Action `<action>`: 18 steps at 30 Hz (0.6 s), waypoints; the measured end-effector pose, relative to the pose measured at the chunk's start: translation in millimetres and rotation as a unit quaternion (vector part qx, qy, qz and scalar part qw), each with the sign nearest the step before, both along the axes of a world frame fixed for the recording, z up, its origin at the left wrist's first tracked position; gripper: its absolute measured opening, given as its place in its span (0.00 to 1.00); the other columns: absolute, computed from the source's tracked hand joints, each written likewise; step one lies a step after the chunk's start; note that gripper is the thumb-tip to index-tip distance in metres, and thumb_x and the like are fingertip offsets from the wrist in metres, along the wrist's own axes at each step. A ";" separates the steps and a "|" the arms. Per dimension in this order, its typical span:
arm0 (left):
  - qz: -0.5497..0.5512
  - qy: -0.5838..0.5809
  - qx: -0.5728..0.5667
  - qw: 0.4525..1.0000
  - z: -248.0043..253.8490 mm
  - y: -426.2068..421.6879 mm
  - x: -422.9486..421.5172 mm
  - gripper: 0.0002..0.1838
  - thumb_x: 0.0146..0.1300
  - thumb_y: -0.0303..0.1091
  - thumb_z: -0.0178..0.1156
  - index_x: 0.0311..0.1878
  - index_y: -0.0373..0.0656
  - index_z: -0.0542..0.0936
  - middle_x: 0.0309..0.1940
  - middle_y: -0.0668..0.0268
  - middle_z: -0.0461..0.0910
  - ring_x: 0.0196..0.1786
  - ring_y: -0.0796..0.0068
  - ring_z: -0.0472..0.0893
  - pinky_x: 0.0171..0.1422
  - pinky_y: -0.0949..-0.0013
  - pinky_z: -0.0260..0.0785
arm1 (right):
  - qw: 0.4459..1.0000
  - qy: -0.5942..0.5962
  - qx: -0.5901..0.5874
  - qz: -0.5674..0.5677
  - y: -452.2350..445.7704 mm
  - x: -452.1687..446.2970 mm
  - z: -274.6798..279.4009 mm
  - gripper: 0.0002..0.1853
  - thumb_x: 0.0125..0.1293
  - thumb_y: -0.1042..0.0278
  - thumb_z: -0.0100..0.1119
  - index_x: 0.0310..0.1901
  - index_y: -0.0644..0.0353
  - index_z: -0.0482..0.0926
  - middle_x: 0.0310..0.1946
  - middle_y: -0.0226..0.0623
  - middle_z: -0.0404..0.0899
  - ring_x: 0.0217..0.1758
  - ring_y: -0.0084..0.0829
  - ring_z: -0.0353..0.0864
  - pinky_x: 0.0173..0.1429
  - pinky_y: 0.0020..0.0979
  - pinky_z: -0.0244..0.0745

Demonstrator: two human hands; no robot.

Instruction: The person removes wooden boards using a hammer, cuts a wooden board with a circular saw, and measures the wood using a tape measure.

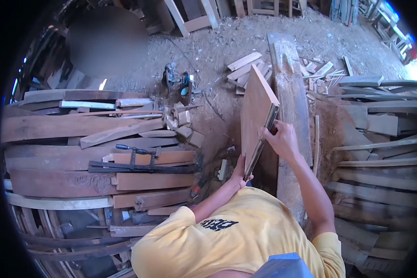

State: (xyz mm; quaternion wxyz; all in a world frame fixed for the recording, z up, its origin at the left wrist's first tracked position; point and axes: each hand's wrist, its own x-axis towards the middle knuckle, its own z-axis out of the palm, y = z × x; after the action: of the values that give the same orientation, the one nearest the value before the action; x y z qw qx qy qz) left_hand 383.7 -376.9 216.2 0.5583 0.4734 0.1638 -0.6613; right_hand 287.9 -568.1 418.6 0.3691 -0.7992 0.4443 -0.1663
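A flat wooden panel [255,111] stands on edge in front of the yellow shirt, tilted, with a dark strip [262,143] along its near edge. My left hand [241,172] is closed round the panel's lower near corner. At the dark edge, higher up, my right hand [281,138] has its thumb and fingers pinched together; what lies between them is too small to make out. Just right of the panel runs a long worn wooden bench plank [293,109].
Stacked boards [60,129] fill the left side, with a black clamp [141,160] on them. Power tools [187,83] lie on the dusty floor. Offcuts [245,67] lie beyond the panel. More planks [384,162] are piled at the right.
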 end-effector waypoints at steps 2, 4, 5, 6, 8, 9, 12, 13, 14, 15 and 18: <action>0.001 -0.005 -0.034 0.999 9.4 -9.1 -3.9 0.27 0.65 0.75 0.60 0.44 0.61 0.83 0.23 0.77 0.77 0.18 0.80 0.72 0.23 0.72 0.61 | 0.999 -0.036 -0.025 0.004 15.5 -12.8 26.9 0.20 0.62 0.54 0.72 0.30 0.68 0.84 0.15 0.47 0.77 0.17 0.38 0.79 0.28 0.40 0.72; -0.005 -0.037 -0.068 0.997 37.1 -20.3 -14.1 0.28 0.68 0.74 0.57 0.50 0.61 0.81 0.27 0.78 0.78 0.21 0.80 0.73 0.23 0.73 0.61 | 0.996 -0.059 -0.059 -0.004 34.5 -27.3 39.8 0.19 0.61 0.54 0.72 0.29 0.66 0.84 0.16 0.46 0.77 0.17 0.39 0.79 0.28 0.40 0.72; -0.004 -0.067 -0.094 0.993 47.4 -24.6 -20.3 0.29 0.70 0.74 0.54 0.57 0.60 0.80 0.32 0.79 0.79 0.24 0.81 0.75 0.24 0.73 0.62 | 0.993 -0.080 -0.086 -0.005 44.9 -35.2 46.2 0.18 0.61 0.55 0.73 0.29 0.64 0.84 0.16 0.45 0.78 0.17 0.40 0.78 0.28 0.40 0.72; -0.009 -0.068 -0.104 0.992 37.6 -28.5 -21.8 0.29 0.70 0.74 0.54 0.57 0.60 0.80 0.32 0.79 0.79 0.24 0.81 0.75 0.24 0.73 0.62 | 0.992 -0.081 -0.096 -0.010 55.0 -41.7 53.6 0.18 0.61 0.55 0.73 0.29 0.64 0.84 0.16 0.45 0.78 0.17 0.40 0.78 0.28 0.40 0.72; -0.155 -0.049 -0.219 0.962 5.6 -35.0 -22.6 0.37 0.72 0.78 0.43 0.80 0.81 0.54 0.64 0.79 0.74 0.57 0.81 0.77 0.37 0.73 0.67 | 0.968 -0.125 -0.219 0.014 78.9 -53.9 71.7 0.16 0.59 0.58 0.74 0.26 0.61 0.81 0.17 0.41 0.78 0.18 0.41 0.79 0.29 0.41 0.74; -0.163 -0.068 -0.266 0.948 8.5 -41.2 -31.2 0.39 0.72 0.79 0.41 0.81 0.76 0.55 0.66 0.78 0.74 0.57 0.79 0.78 0.41 0.74 0.67 | 0.959 -0.104 -0.264 0.016 90.6 -60.6 83.0 0.16 0.58 0.59 0.75 0.24 0.57 0.78 0.16 0.36 0.77 0.19 0.42 0.80 0.31 0.41 0.77; -0.144 -0.093 -0.335 0.927 53.7 -45.8 -66.5 0.42 0.71 0.80 0.41 0.80 0.69 0.57 0.63 0.75 0.75 0.56 0.81 0.77 0.44 0.73 0.70 | 0.942 -0.133 -0.309 0.008 111.9 -78.7 88.9 0.18 0.56 0.58 0.76 0.23 0.56 0.75 0.14 0.34 0.74 0.20 0.42 0.80 0.32 0.41 0.77; -0.135 -0.097 -0.350 0.922 65.9 -44.7 -77.5 0.42 0.71 0.80 0.41 0.79 0.66 0.60 0.61 0.73 0.76 0.56 0.82 0.77 0.45 0.71 0.72 | 0.939 -0.131 -0.318 0.002 114.2 -84.1 90.2 0.18 0.56 0.58 0.76 0.23 0.56 0.75 0.14 0.34 0.74 0.20 0.42 0.80 0.32 0.41 0.77; -0.126 -0.102 -0.365 0.917 78.0 -43.8 -88.4 0.44 0.70 0.81 0.41 0.78 0.63 0.62 0.60 0.72 0.77 0.56 0.83 0.77 0.47 0.70 0.73 | 0.936 -0.128 -0.327 -0.002 115.4 -89.2 89.1 0.17 0.55 0.59 0.76 0.23 0.57 0.76 0.14 0.34 0.74 0.20 0.42 0.80 0.32 0.41 0.77; -0.147 -0.054 -0.312 0.937 42.7 -44.5 -96.1 0.41 0.70 0.81 0.42 0.74 0.62 0.67 0.53 0.71 0.78 0.51 0.82 0.78 0.43 0.69 0.74 | 0.934 -0.126 -0.335 -0.005 114.7 -92.9 85.9 0.16 0.55 0.59 0.76 0.24 0.57 0.78 0.14 0.35 0.75 0.20 0.42 0.80 0.32 0.40 0.77; -0.196 0.050 -0.237 0.950 -19.0 -30.5 -99.5 0.39 0.67 0.83 0.44 0.61 0.61 0.76 0.30 0.71 0.76 0.29 0.80 0.77 0.27 0.71 0.69 | 0.939 -0.100 -0.328 -0.010 105.2 -107.0 59.2 0.15 0.56 0.58 0.75 0.25 0.57 0.80 0.16 0.39 0.77 0.22 0.45 0.81 0.36 0.41 0.80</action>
State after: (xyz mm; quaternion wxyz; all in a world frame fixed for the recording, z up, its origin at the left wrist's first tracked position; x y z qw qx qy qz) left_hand 284.2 -407.4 197.2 0.5045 0.3161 -0.0662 -0.8007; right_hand 180.8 -463.0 477.8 0.1274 -0.8506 0.3336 -0.3859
